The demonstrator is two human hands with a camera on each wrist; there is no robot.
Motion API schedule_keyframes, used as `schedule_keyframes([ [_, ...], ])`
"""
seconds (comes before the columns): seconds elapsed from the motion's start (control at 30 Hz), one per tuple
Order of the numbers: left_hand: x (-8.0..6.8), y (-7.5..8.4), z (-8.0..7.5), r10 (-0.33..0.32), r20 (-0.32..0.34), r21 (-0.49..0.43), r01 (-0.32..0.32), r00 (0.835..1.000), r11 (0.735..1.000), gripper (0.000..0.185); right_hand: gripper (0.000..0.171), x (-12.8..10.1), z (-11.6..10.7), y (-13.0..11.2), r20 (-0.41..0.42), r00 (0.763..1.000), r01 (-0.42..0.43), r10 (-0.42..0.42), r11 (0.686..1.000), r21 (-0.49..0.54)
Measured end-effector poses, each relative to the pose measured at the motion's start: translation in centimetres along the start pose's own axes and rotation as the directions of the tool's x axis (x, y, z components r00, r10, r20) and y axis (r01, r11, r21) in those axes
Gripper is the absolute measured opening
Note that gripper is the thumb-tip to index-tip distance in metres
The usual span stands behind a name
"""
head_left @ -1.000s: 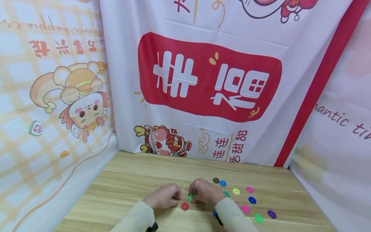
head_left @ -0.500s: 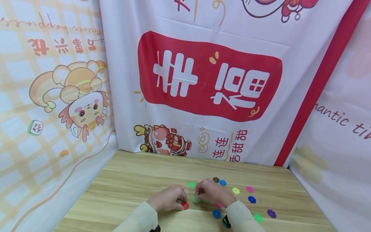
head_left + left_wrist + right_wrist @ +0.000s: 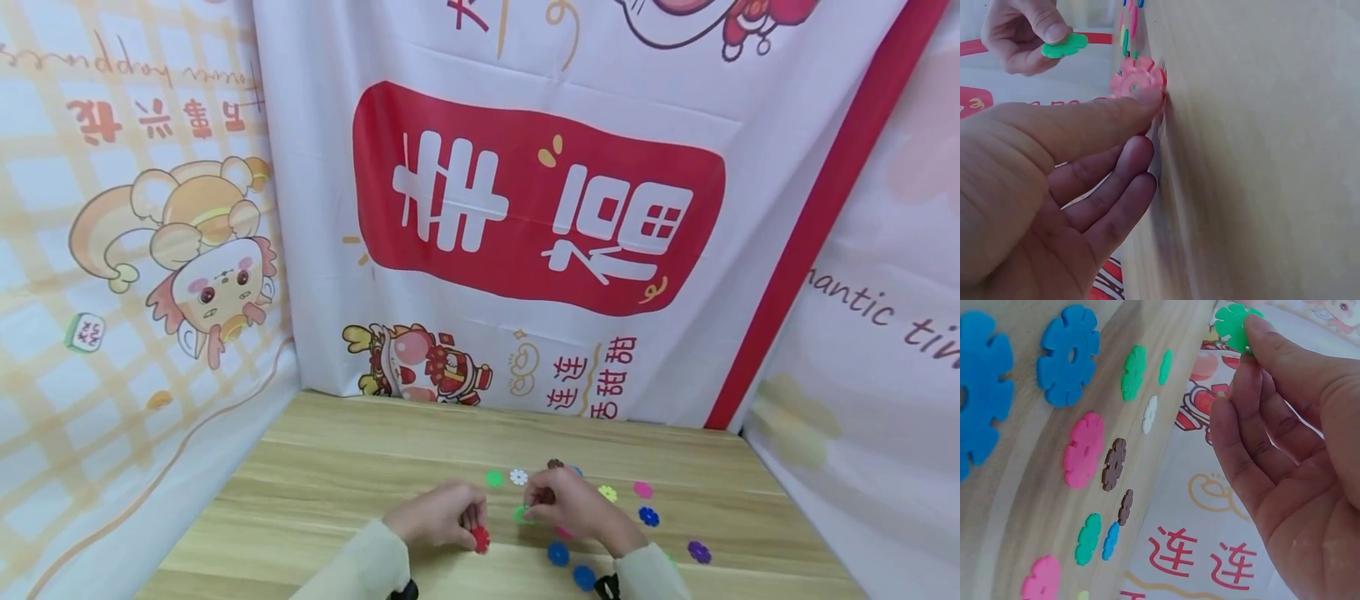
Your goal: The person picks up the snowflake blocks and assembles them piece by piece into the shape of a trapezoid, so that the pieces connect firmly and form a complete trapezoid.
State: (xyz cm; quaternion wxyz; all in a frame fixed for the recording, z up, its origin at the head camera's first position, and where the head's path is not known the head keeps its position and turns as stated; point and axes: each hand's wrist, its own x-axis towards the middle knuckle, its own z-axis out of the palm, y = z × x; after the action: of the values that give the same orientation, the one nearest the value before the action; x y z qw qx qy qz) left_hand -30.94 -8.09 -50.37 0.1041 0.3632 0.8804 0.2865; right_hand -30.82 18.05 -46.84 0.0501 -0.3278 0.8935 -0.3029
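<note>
Sleeves of pale cloth came in from the near edge of the light wooden table [image 3: 337,467], and two blue flower-shaped plastic discs [image 3: 557,553] lay closest to the person, just beside the right forearm. The left hand [image 3: 438,518] had its thumb and fingers closed on a red notched flower-shaped plastic disc [image 3: 480,540], held on edge with its rim against the tabletop. Just to its right, the right hand [image 3: 573,504] pinched a green flower-shaped plastic disc [image 3: 521,515] between thumb and fingertips, lifted clear of the wood, with the other fingers loosely curled. Past the hands lay scattered discs: green [image 3: 494,478] and white [image 3: 518,477] ones side by side, a brown one [image 3: 555,463], then yellow, pink, blue and purple ones to the right. Behind the table hung a white printed cloth backdrop with a red panel [image 3: 536,208].
</note>
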Motion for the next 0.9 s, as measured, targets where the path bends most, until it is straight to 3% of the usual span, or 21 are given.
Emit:
schedule_keyframes([
  [0.2,-0.1,-0.8,0.5,0.055,-0.009,-0.086,-0.055,0.998,0.995,0.012,0.01,-1.3,0.4,0.5,-0.041,0.995,-0.083,0.085,0.995,0.056],
  [0.33,-0.4,-0.7,0.6,0.011,-0.048,-0.178,-0.019,0.999,0.984,0.008,0.008,-1.7,0.8,0.6,-0.072,0.993,-0.085,0.092,0.991,0.101],
  [0.47,-0.8,-0.1,0.9,-0.037,-0.145,-0.255,-0.001,0.989,0.967,0.007,0.011,-2.0,1.2,0.3,-0.099,0.988,-0.101,0.121,0.977,0.186],
  [0.57,-1.0,0.5,1.3,-0.056,-0.234,-0.3,-0.017,0.971,0.954,0.007,0.016,-2.4,1.4,-0.3,-0.108,0.978,-0.139,0.176,0.949,0.284],
  [0.7,-1.3,1.3,1.5,-0.042,-0.343,-0.303,-0.069,0.938,0.95,0.005,0.024,-2.7,1.7,-1.3,-0.092,0.961,-0.197,0.259,0.883,0.425],
  [0.77,-1.5,1.5,1.5,-0.018,-0.393,-0.27,-0.096,0.92,0.958,0.004,0.027,-2.8,1.9,-1.7,-0.079,0.952,-0.223,0.296,0.847,0.482],
  [0.9,-1.8,1.9,1.6,0.089,-0.494,-0.129,-0.174,0.865,0.976,0.008,0.03,-2.9,2.2,-2.3,-0.07,0.937,-0.245,0.343,0.785,0.569],
])
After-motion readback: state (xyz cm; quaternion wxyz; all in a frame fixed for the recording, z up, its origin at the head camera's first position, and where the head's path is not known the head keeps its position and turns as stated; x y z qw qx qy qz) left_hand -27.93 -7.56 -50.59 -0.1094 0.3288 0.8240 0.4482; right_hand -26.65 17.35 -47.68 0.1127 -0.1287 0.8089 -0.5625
